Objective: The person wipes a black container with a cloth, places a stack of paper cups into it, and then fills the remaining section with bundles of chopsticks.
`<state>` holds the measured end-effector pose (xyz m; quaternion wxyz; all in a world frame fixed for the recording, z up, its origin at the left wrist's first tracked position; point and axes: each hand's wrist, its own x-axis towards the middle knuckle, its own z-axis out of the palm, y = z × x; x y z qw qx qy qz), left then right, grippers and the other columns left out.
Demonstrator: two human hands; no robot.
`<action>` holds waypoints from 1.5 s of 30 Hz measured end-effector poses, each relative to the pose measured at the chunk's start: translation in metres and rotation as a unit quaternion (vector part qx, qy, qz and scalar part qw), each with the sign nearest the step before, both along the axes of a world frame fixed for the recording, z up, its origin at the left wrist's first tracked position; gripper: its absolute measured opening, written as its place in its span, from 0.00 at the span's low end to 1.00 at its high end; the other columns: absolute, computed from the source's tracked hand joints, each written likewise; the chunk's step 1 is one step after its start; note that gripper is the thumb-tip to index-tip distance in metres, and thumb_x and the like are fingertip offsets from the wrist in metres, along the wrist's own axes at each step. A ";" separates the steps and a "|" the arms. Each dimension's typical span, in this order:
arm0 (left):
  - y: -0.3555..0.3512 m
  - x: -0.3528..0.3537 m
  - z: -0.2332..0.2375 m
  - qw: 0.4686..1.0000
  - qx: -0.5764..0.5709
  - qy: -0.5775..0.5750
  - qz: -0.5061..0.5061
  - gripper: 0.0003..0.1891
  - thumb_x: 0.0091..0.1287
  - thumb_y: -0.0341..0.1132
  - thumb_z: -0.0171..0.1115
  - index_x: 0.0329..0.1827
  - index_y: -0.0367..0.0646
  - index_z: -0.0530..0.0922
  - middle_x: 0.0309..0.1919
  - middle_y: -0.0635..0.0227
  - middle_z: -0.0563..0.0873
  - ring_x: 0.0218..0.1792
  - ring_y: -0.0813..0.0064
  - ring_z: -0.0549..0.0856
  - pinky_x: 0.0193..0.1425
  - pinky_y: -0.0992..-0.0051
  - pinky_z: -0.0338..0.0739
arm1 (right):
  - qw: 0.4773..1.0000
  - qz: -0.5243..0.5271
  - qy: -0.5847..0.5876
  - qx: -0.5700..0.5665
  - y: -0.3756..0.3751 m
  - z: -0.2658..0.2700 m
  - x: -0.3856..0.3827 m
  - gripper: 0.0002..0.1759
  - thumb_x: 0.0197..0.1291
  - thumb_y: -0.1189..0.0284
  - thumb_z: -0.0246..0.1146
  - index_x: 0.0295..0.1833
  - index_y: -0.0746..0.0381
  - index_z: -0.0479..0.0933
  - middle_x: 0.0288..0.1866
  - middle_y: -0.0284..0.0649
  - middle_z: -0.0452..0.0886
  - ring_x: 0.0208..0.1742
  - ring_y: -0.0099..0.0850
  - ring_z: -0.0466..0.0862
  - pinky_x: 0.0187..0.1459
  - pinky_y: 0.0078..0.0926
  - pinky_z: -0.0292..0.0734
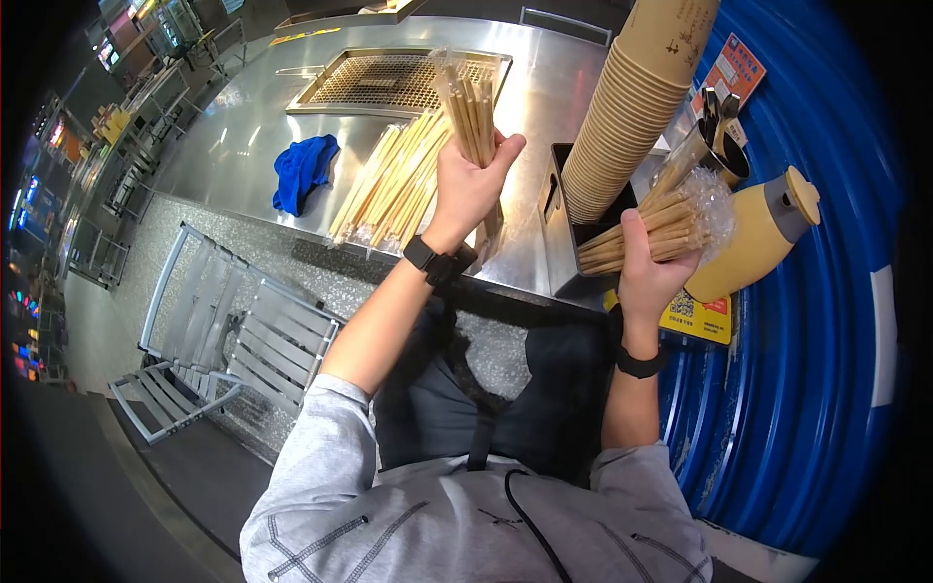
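Note:
My left hand (pixel 471 189) is closed around an upright bundle of wrapped chopsticks (pixel 468 109) over the steel table. Right beside that wrist, a loose pile of wrapped chopsticks (pixel 389 180) lies near the table's front edge. In my right hand (pixel 653 277) is a second bundle of chopsticks (pixel 685 219), tilted, its clear plastic wrapping bunched at the right end. The left ends of this bundle reach the rim of a dark box (pixel 556 228). A tall stack of paper cups (pixel 622 131) leans up out of the same box.
A blue cloth (pixel 303 173) and a metal grate tray (pixel 394 85) are on the steel table (pixel 228 160). To the right are a yellow jug (pixel 758 238), a container of utensils (pixel 724 146) and a blue corrugated wall (pixel 826 389). Metal chairs (pixel 277 340) stand at left.

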<state>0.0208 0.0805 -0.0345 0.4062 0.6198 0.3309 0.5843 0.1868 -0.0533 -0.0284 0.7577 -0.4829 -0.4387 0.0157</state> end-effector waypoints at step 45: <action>-0.077 0.065 0.042 0.968 0.053 0.021 -0.246 0.09 0.71 0.34 0.65 0.40 0.35 0.78 0.29 0.72 0.82 0.33 0.83 0.80 0.38 0.77 0.77 | 0.997 0.073 -0.009 -0.002 -0.003 -0.003 0.011 0.23 0.55 0.83 0.69 0.56 0.69 0.71 0.50 0.40 0.80 0.50 0.27 0.82 0.54 0.25 0.76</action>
